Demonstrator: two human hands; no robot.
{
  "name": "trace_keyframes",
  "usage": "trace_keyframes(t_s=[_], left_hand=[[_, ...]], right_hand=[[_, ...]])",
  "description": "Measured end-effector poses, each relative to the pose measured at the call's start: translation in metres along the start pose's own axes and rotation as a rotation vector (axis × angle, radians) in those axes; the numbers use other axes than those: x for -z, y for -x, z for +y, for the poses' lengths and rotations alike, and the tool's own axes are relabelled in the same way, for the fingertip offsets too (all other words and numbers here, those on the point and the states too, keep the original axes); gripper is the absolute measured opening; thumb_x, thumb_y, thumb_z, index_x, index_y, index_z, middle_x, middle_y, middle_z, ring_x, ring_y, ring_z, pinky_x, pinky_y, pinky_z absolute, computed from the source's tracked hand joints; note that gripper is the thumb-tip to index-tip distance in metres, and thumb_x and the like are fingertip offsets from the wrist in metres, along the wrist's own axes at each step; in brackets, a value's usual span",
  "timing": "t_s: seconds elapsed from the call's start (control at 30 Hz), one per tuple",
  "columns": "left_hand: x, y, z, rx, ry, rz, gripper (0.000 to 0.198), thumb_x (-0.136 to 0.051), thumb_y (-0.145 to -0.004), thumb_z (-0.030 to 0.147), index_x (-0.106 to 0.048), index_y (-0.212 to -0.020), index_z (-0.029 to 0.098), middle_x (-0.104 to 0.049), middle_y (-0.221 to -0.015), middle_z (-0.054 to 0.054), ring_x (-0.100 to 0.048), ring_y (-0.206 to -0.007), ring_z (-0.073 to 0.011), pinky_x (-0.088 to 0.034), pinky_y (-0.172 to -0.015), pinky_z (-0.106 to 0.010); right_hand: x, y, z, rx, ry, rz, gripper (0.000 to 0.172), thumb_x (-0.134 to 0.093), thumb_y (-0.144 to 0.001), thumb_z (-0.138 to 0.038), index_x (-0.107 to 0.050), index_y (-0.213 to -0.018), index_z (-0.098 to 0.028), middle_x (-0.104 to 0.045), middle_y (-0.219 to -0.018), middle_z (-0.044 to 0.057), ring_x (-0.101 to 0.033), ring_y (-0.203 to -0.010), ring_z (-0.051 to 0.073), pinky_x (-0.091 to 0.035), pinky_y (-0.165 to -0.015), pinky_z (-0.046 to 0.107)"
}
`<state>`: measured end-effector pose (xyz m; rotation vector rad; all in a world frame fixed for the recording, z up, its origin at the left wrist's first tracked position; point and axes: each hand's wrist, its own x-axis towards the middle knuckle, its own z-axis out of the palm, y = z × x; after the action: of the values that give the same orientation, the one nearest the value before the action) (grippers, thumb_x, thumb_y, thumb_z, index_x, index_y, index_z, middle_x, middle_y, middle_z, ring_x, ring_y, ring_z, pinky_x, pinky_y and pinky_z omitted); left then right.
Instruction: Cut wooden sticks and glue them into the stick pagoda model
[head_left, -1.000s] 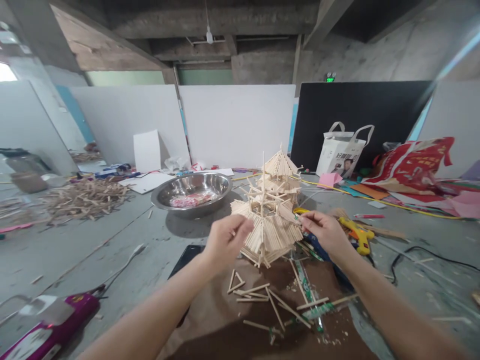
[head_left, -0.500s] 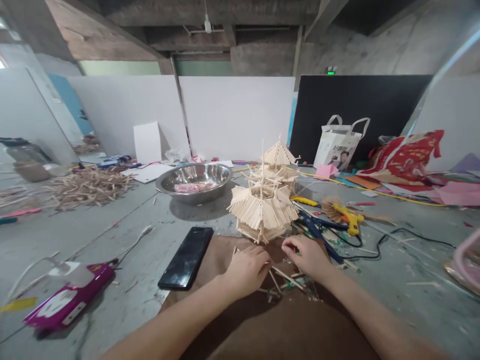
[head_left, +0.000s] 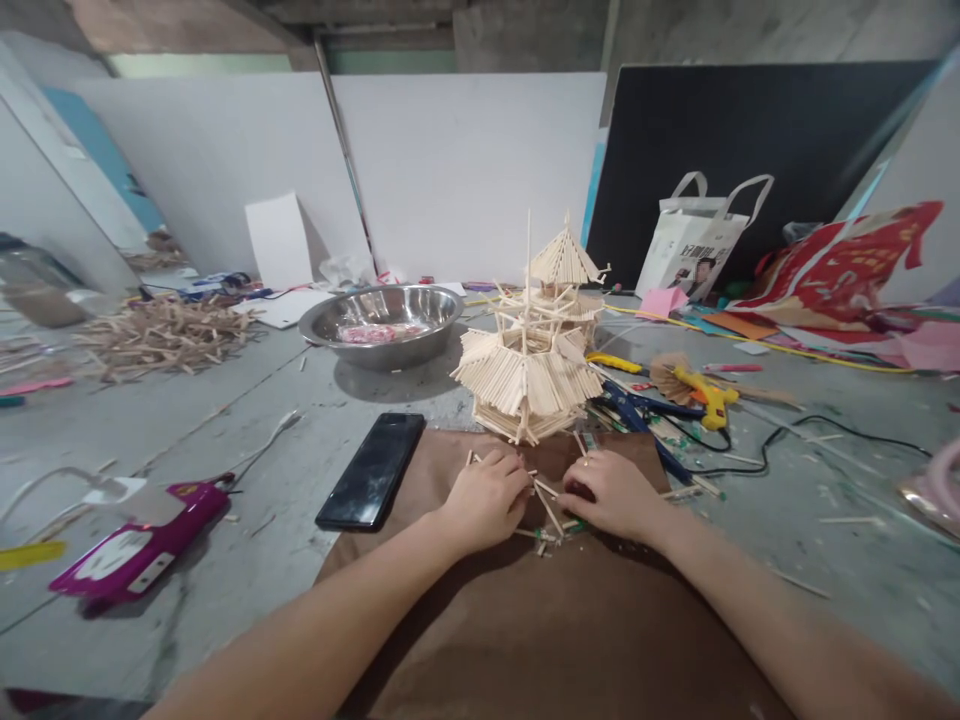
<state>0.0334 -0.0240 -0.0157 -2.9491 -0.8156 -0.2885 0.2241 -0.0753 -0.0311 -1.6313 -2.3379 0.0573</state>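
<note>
On the brown cloth (head_left: 570, 620), my left hand (head_left: 491, 498) is closed, with thin wooden sticks (head_left: 549, 503) showing at and beyond its fingers. My right hand (head_left: 611, 495) is closed too, its fingers curled at the right end of the same sticks. What either hand pinches is too small to make out. Green and clear bits lie among the sticks between the hands. Just beyond them stands a pagoda-like model (head_left: 525, 375) of pale sticks with a sloping roof. A second pointed stick roof (head_left: 568, 256) rises behind it.
A black phone (head_left: 373, 470) lies left of the cloth, a purple power strip (head_left: 142, 550) farther left. Behind are a metal basin (head_left: 382, 325) and a stick pile (head_left: 161, 335). Blue-handled pliers (head_left: 637, 420) and a yellow glue gun (head_left: 709, 397) with a black cord lie at right.
The view has tilted down, so most things sit higher in the picture. My right hand has moved down toward the sticks, its fingers now beside them. My left hand stays near them.
</note>
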Motion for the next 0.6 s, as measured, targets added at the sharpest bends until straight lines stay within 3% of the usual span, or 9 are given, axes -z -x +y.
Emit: trace_keyframes(t_s=[0.3,0.6], left_hand=[[-0.0044,0.0008,0.0011,0.064,-0.007,-0.032,0.020,-0.037,-0.081,0.025,-0.056,-0.080,0.017,-0.055,-0.086,-0.006,-0.047,-0.082,-0.0173,-0.040,-0.066,-0.028],[-0.0089,0.0015,-0.0039,0.041,-0.034,-0.023,0.020,-0.034,-0.083,0.023,-0.053,-0.080,0.018,-0.056,-0.087,-0.004,-0.048,-0.081,-0.0167,-0.040,-0.065,-0.027]], right_hand=[[-0.0019,-0.0002,-0.0062,-0.090,-0.013,-0.038,0.016,-0.046,-0.075,-0.027,-0.057,-0.067,-0.020,-0.061,-0.068,0.002,-0.052,-0.068,0.015,-0.032,-0.061,0.025],[-0.0045,-0.0005,-0.0031,-0.190,-0.113,0.104,0.025,-0.038,-0.080,-0.034,-0.058,-0.073,-0.020,-0.063,-0.069,0.001,-0.055,-0.067,0.015,-0.033,-0.061,0.025]])
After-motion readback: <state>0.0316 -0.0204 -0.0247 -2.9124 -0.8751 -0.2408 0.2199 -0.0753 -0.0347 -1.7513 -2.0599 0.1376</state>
